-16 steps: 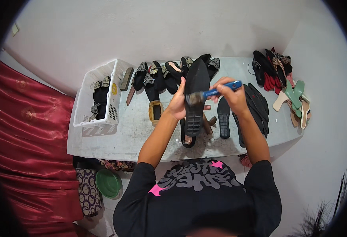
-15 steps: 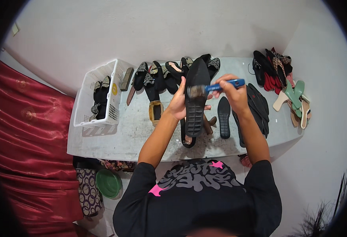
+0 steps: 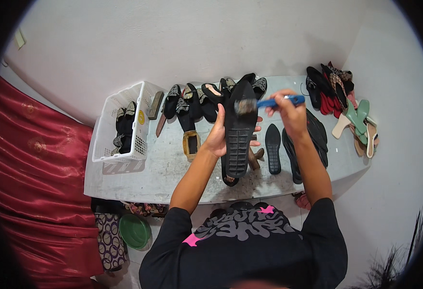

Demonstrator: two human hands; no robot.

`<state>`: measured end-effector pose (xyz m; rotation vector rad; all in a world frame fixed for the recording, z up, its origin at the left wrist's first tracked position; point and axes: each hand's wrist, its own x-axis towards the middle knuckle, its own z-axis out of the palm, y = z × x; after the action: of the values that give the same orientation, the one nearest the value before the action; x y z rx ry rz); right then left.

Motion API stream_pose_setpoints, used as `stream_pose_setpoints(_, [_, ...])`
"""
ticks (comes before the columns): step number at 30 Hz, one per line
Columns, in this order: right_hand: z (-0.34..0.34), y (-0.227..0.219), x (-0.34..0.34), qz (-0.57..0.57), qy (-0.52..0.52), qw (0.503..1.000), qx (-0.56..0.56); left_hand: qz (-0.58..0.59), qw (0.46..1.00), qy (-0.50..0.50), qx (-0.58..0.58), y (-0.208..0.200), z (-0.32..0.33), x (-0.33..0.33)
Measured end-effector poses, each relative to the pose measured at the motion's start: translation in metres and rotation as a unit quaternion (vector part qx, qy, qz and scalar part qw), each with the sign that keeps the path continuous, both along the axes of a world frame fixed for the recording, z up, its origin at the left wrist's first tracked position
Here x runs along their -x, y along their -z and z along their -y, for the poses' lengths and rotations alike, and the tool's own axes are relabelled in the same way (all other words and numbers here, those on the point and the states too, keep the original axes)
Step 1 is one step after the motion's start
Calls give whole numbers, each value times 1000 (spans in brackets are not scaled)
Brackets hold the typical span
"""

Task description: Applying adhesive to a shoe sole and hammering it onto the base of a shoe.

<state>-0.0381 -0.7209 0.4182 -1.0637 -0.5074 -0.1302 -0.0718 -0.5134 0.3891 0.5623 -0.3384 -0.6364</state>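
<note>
Sole (image 3: 238, 149), black, is held over the middle of the counter (image 3: 168, 176), tread side up, its long axis running from the near edge toward the far edge, pointed toe away from the person and ridged heel near.

From the left: a white basket (image 3: 138, 139) with shoes in it stands at the counter's left end. Next come a block (image 3: 156, 105) and a row of black flats (image 3: 172, 102) along the far edge, with a yellowish tub (image 3: 192, 157) nearer the middle.

The left hand (image 3: 216, 135) is at the sole's left side and is the nearer one. Its grip is closed about the sole: thumb on the left edge, fingertips showing past the right edge, palm hidden behind.

The right hand (image 3: 288, 113) lies to the sole's right. Its grip is pinched round the blue handle of a brush (image 3: 267, 102), which points left across the sole; the blurred bristles seem to touch it between toe and tread.

Below that hand a smaller sole (image 3: 272, 149) lies beside a dark stack (image 3: 319, 137); green sandals (image 3: 358, 119) sit at the counter's right end.
</note>
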Motion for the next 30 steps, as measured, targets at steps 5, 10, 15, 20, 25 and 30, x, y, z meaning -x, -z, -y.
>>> stream_pose_setpoints(5, [4, -7, -9, -24, 81, 995, -52, -9, 1000, -1, 19, 4, 0, -1])
stream_pose_setpoints(10, [5, 12, 14, -11, -76, 992, 104, -84, 996, -5, 6, 9, -3, 0])
stream_pose_setpoints(15, [13, -8, 1, -6, 17, 1000, -17, -35, 999, 8, 7, 8, 3, 5])
stream_pose_setpoints(20, [7, -1, 7, -25, 73, 994, -79, -21, 998, 12, 57, 6, 4, 10])
stream_pose_setpoints(25, [7, 14, 23, -24, -63, 994, 80, -81, 997, -1, -6, 12, -2, 15])
stream_pose_setpoints(30, [15, -16, 9, -14, 93, 995, -39, -11, 1000, 10, 16, 5, 3, 22])
